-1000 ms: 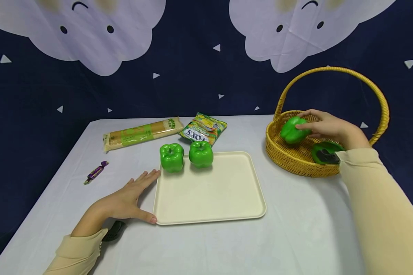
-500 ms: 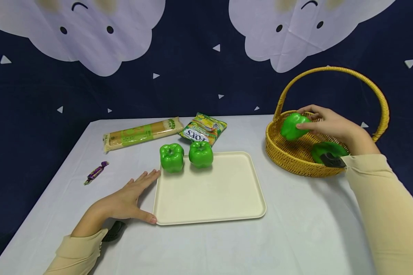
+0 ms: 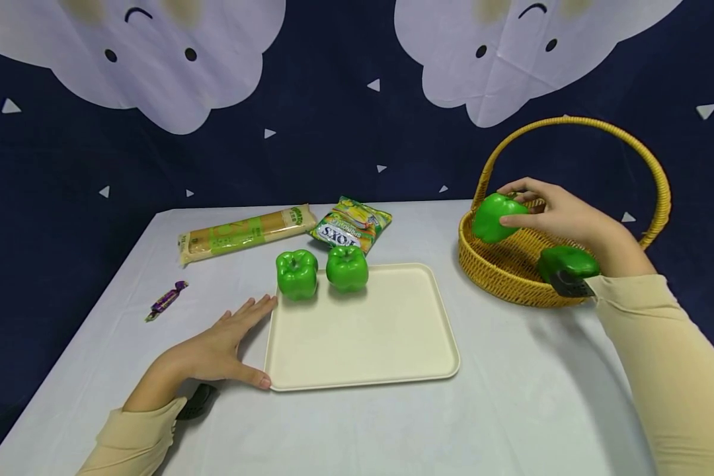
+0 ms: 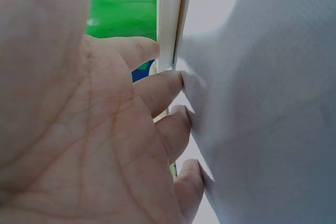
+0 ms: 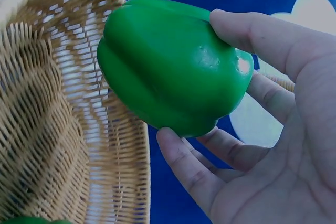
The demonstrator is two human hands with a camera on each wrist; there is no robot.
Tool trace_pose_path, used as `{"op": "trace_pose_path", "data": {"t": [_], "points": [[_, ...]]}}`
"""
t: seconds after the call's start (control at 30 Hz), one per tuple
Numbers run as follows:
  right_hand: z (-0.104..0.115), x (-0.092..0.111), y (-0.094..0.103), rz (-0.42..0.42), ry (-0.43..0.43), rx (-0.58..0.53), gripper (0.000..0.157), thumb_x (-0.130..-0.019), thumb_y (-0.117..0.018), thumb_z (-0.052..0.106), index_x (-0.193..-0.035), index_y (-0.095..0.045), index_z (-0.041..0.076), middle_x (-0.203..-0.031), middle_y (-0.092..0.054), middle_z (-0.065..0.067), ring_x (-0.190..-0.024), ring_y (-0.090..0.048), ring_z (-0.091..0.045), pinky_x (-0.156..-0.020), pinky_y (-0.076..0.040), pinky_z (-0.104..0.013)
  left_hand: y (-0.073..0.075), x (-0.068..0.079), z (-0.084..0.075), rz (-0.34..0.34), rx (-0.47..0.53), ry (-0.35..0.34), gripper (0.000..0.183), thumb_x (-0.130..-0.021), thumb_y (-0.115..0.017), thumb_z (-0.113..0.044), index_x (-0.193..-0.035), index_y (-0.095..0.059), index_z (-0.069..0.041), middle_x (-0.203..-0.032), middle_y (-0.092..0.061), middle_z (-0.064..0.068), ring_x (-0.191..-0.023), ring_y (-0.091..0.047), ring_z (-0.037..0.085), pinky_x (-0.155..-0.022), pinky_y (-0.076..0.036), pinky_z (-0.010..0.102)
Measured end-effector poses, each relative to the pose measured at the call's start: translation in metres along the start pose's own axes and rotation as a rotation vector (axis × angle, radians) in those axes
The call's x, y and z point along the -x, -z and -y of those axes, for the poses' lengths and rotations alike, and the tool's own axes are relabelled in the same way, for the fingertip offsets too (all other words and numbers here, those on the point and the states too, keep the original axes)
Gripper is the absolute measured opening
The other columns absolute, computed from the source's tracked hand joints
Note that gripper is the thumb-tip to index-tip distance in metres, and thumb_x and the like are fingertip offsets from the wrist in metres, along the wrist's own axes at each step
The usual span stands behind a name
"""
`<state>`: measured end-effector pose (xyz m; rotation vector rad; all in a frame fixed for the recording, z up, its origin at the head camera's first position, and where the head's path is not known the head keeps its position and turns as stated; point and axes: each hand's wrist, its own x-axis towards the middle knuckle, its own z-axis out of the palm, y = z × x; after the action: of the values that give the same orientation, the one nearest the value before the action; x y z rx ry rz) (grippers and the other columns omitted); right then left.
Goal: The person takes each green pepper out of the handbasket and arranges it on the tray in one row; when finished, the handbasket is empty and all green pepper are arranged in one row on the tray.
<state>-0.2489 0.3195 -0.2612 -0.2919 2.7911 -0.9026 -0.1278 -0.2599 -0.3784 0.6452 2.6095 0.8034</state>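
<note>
Now the right hand (image 3: 562, 215) has lifted the glossy green plastic pepper (image 3: 495, 217) clear of the woven yellow wicker basket (image 3: 500, 271) (fingers curled round it); the left hand (image 3: 223, 344) stays flat against the cream rectangular tray (image 3: 363, 330).

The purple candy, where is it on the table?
In the head view the purple candy lies far left, alone on the white table, below the spaghetti packet.

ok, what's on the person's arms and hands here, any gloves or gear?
No gloves: left hand and right hand are bare. Both arms wear long cream sleeves. A dark wrist device sits at the left cuff, and a green-and-black one at the right.
</note>
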Motion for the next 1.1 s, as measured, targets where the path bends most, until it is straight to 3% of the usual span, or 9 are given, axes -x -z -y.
{"op": "trace_pose_path", "data": {"t": [0.27, 0.4, 0.6, 0.73, 0.8, 0.9, 1.1], "points": [[0.019, 0.001, -0.012, -0.012, 0.106, 0.007, 0.062, -0.103, -0.074, 0.032, -0.158, -0.048, 0.019, -0.157, -0.048, -0.022, -0.136, -0.052, -0.044, -0.108, -0.046, -0.062, 0.0, 0.0, 0.0, -0.002, -0.002, -0.002, 0.139, -0.068, -0.095, -0.062, -0.173, -0.019, -0.014, -0.179, -0.016, 0.023, -0.164, -0.008, 0.055, -0.126, -0.004, 0.082], [0.03, 0.002, -0.018, -0.026, 0.146, 0.009, 0.06, -0.101, -0.077, 0.029, -0.155, -0.052, 0.02, -0.152, -0.054, -0.017, -0.134, -0.058, -0.042, -0.109, -0.049, -0.049, 0.0, 0.0, 0.0, -0.001, -0.003, -0.001, 0.139, -0.068, -0.095, -0.062, -0.173, -0.019, -0.014, -0.179, -0.016, 0.023, -0.164, -0.008, 0.055, -0.126, -0.004, 0.082], [0.048, 0.007, -0.028, -0.022, 0.187, 0.003, 0.059, -0.099, -0.079, 0.029, -0.152, -0.054, 0.021, -0.148, -0.057, -0.012, -0.137, -0.057, -0.037, -0.111, -0.052, -0.048, 0.0, 0.0, 0.0, -0.002, -0.012, -0.002, 0.139, -0.067, -0.095, -0.063, -0.173, -0.02, -0.014, -0.179, -0.016, 0.023, -0.164, -0.009, 0.055, -0.126, -0.004, 0.081], [0.058, 0.005, -0.04, -0.017, 0.244, -0.009, 0.058, -0.098, -0.081, 0.024, -0.15, -0.055, 0.019, -0.145, -0.058, -0.013, -0.13, -0.059, -0.031, -0.102, -0.054, -0.021, -0.001, 0.001, 0.001, -0.01, -0.013, 0.003, 0.139, -0.067, -0.095, -0.063, -0.173, -0.02, -0.014, -0.179, -0.017, 0.023, -0.164, -0.01, 0.055, -0.126, -0.006, 0.081], [0.063, 0.004, -0.047, -0.016, 0.276, -0.019, 0.059, -0.097, -0.082, 0.021, -0.15, -0.056, 0.017, -0.144, -0.059, -0.013, -0.128, -0.061, -0.031, -0.098, -0.053, -0.014, -0.001, 0.001, 0.001, -0.013, -0.013, 0.008, 0.14, -0.066, -0.096, -0.062, -0.173, -0.02, -0.013, -0.179, -0.019, 0.023, -0.164, -0.012, 0.054, -0.126, -0.006, 0.081], [0.07, 0.002, -0.057, -0.011, 0.312, -0.036, 0.062, -0.094, -0.084, 0.017, -0.149, -0.055, 0.013, -0.146, -0.06, -0.013, -0.128, -0.063, -0.031, -0.101, -0.056, -0.019, -0.001, 0.0, 0.0, -0.011, -0.013, 0.018, 0.141, -0.066, -0.097, -0.061, -0.173, -0.02, -0.011, -0.178, -0.021, 0.022, -0.164, -0.015, 0.052, -0.127, -0.006, 0.08], [0.075, 0.0, -0.074, 0.005, 0.338, -0.057, 0.073, -0.09, -0.089, 0.014, -0.152, -0.051, 0.006, -0.156, -0.055, -0.016, -0.136, -0.061, -0.035, -0.111, -0.057, -0.044, -0.002, -0.005, -0.001, 0.001, -0.042, 0.033, 0.141, -0.066, -0.097, -0.06, -0.172, -0.021, -0.007, -0.176, -0.025, 0.026, -0.163, -0.022, 0.051, -0.128, -0.011, 0.077]]}}
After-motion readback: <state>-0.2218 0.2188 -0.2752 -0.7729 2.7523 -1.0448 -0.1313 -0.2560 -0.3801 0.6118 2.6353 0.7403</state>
